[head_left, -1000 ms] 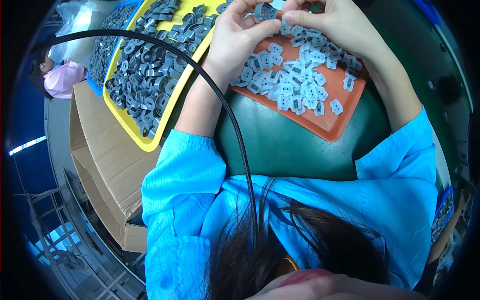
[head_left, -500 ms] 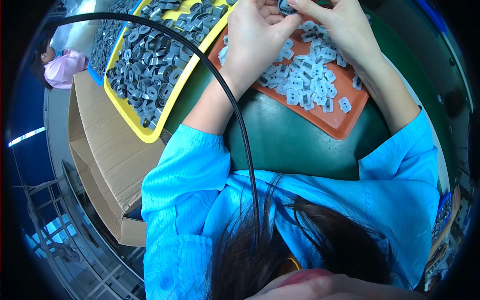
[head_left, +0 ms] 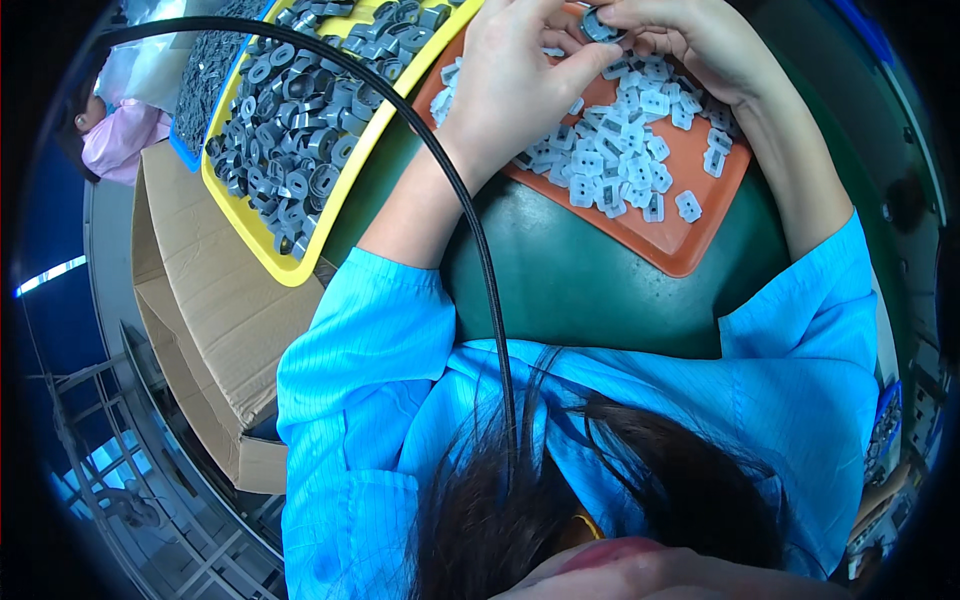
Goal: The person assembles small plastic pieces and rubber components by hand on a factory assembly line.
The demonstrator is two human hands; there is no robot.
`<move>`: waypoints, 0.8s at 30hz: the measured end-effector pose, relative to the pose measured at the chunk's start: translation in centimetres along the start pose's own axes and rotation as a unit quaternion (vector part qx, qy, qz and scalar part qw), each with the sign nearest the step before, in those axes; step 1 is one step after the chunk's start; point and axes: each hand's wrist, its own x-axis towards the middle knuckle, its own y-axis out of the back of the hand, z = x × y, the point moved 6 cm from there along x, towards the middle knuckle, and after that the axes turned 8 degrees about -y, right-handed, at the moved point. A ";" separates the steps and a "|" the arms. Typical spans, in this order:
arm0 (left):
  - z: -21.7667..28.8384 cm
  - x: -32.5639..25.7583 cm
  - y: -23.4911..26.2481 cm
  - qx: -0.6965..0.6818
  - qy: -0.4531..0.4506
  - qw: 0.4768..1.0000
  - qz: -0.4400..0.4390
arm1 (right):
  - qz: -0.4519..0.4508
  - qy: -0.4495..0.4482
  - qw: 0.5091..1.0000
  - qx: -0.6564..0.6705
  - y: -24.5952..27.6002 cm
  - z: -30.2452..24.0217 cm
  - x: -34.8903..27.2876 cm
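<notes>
A small dark grey round plastic part (head_left: pixel 598 27) is held between my two hands above the far end of an orange-brown tray (head_left: pixel 672 255). My left hand (head_left: pixel 515 75) is closed, its thumb pressed to the near side of the part. My right hand (head_left: pixel 700 45) pinches it from the right with thumb and fingers; some fingertips are hidden. Below the hands, many small whitish translucent plastic pieces (head_left: pixel 625 160) with dark holes lie heaped in the tray. To the left, a yellow tray (head_left: pixel 292 268) holds many grey round parts (head_left: pixel 300 120) like the held one.
A black cable (head_left: pixel 465 190) arcs across the view over my left forearm. Left of the yellow tray are an open cardboard box (head_left: pixel 215 290) and a blue tray (head_left: pixel 186 150) of small dark pieces. A person in pink (head_left: pixel 125 140) is at far left. The tabletop (head_left: pixel 560 270) is green.
The grey part has shifted slightly right and toward me and now shows at a different tilt. My right fingers have changed their hold, and both hands stay together on it.
</notes>
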 end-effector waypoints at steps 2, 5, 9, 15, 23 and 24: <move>0.2 0.1 0.2 0.070 -0.080 0.994 -0.019 | 0.009 -0.026 1.000 -0.007 -0.6 -0.4 -0.4; -0.4 0.3 0.7 0.042 -0.075 0.991 -0.101 | -0.012 -0.060 0.998 -0.018 -0.8 -1.1 -1.3; -0.9 0.1 -0.2 -0.024 -0.042 0.986 -0.157 | -0.058 -0.085 0.991 -0.090 -2.0 -1.7 -2.4; -0.1 0.2 0.4 0.074 -0.088 0.988 -0.102 | 0.058 0.061 0.982 -0.170 -2.6 -3.6 -2.3; -0.7 0.8 0.2 0.096 -0.019 0.995 -0.022 | 0.006 0.004 0.997 0.082 0.5 -0.8 -0.1; -1.5 1.1 1.0 0.101 0.031 0.994 -0.020 | 0.085 0.008 0.995 0.048 1.5 -0.8 -0.1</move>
